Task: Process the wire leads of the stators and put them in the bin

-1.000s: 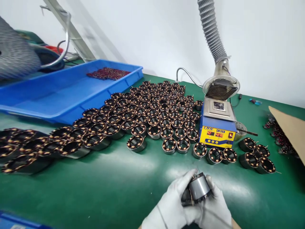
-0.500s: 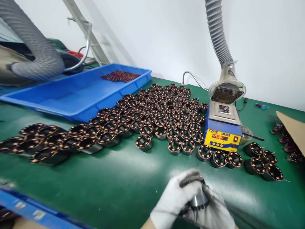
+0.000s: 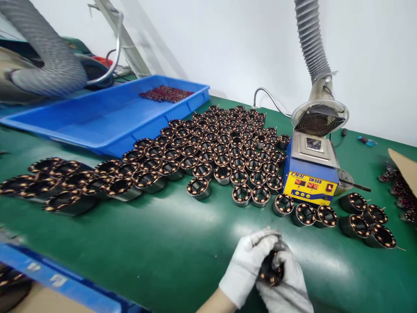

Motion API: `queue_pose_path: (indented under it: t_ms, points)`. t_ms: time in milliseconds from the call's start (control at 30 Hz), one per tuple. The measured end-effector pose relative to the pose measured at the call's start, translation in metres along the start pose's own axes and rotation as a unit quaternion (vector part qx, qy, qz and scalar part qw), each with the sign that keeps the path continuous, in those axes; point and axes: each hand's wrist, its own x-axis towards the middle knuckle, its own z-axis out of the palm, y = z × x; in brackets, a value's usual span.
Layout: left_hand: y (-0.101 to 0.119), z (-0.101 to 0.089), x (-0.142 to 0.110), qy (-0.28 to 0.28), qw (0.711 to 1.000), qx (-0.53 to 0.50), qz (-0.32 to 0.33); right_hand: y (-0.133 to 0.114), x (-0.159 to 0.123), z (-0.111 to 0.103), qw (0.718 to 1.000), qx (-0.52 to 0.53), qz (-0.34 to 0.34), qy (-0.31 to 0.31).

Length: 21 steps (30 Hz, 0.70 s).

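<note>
Both hands wear white gloves with grey-stained fingers, low in the view right of centre. Between them is a motor stator (image 3: 271, 274), a short ring with a dark inside and copper-coloured winding ends, tilted so an open end faces me. My left hand (image 3: 249, 265) grips it from the left and over the top, fingers curled. Round its right side and underneath closes my right hand (image 3: 286, 278), with the thumb at the rim. A thin dark streak runs below the right thumb; I cannot make out what it is. The gloves hide much of the ring.
Many similar stators (image 3: 224, 150) stand on the green table (image 3: 156, 248). Behind them is a blue tray (image 3: 94, 126) with small dark red parts. At right stands a blue-and-yellow solder pot (image 3: 309, 184) under a fume extraction hood (image 3: 321, 117). Cardboard (image 3: 404, 167) lies far right.
The stator has turned in my hands: its smooth metal side faced me before, and its open end with windings shows now. The camera view has shifted slightly.
</note>
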Motion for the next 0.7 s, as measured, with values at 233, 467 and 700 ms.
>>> queue_pose_path:
  t_ms: [233, 467, 700]
  points:
    - [0.019, -0.023, -0.003, 0.116, 0.976, -0.168, 0.077, 0.000, -0.005, 0.001, 0.998, -0.043, 0.032, 0.038]
    - [0.018, -0.017, -0.001, 0.065, 0.997, 0.036, -0.006, 0.010, -0.006, 0.000, 0.999, -0.010, 0.033, 0.038]
    - [0.019, -0.014, -0.010, 0.091, 0.990, 0.105, 0.025, -0.004, -0.004, 0.001, 0.998, -0.008, 0.023, 0.064]
